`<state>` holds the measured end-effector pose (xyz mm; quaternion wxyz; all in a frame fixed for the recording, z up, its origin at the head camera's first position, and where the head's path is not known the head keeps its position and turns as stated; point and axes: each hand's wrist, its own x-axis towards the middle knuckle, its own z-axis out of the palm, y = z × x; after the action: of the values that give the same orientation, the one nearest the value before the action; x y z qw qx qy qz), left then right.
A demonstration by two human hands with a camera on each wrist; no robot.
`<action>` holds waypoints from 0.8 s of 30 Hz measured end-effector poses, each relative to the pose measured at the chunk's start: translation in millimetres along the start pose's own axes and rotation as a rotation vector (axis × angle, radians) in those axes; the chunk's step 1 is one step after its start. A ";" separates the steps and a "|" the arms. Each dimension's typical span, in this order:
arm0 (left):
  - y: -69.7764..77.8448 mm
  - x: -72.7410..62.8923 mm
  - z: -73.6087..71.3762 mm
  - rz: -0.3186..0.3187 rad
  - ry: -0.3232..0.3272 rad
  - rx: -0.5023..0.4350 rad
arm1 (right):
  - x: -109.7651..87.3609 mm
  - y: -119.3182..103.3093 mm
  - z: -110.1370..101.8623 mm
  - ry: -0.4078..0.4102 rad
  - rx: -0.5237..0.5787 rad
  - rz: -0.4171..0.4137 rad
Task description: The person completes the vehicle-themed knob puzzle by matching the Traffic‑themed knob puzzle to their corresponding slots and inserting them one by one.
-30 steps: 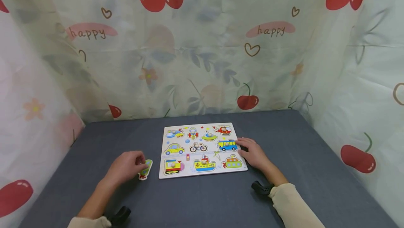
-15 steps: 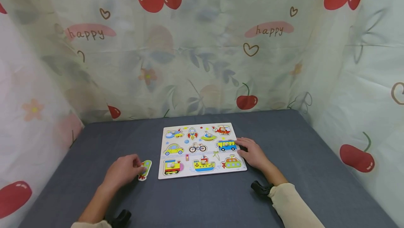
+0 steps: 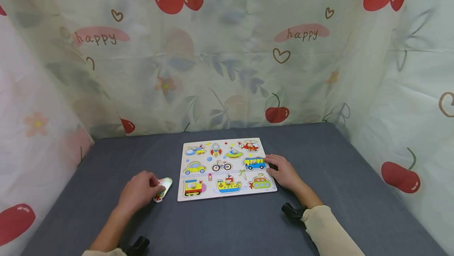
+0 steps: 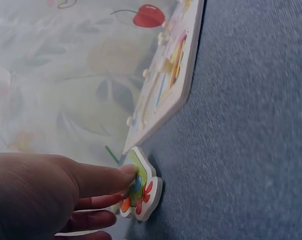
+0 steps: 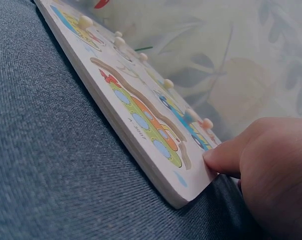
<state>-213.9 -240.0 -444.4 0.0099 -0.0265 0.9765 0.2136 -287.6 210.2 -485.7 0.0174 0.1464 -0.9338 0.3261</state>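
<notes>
My left hand [image 3: 139,190] pinches a submarine puzzle piece [image 3: 165,187] left of the wooden puzzle board [image 3: 213,197]. In the left wrist view the submarine piece [image 4: 150,189] is tilted, its green face and red propeller showing beside the thumb; the fingertips behind it are partly hidden. On the board's right edge rests my right hand [image 3: 285,171], its fingertips by the bus piece [image 3: 254,163]. The right wrist view shows the thumb [image 5: 225,156] pressing at the board's edge. Close to it lies a bare recess printed with a submarine [image 5: 143,125].
Knobbed pieces sit in the board, among them a train [image 3: 193,188], a ship [image 3: 229,185] and a helicopter [image 3: 249,145]. A grey-blue cloth [image 3: 227,228] covers the table. Cherry-patterned curtains [image 3: 227,71] stand behind it and at both sides.
The submarine piece has turned and tilted in my left hand's fingers, its top end swinging slightly right. My right hand keeps its place on the board.
</notes>
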 end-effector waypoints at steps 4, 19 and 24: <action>6.2 -2.0 -2.4 0.029 0.040 -0.006 | 0.4 0.9 0.6 -0.001 0.000 0.006; 12.8 1.5 3.4 0.061 0.054 -0.004 | 0.3 2.8 2.4 -0.002 0.002 0.001; 9.4 3.1 7.6 0.019 0.065 0.007 | 0.3 2.4 1.5 0.000 0.005 0.001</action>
<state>-217.5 -228.4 -447.5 -0.0237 -0.0241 0.9772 0.2094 -288.5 211.0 -488.3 0.0167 0.1460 -0.9330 0.3284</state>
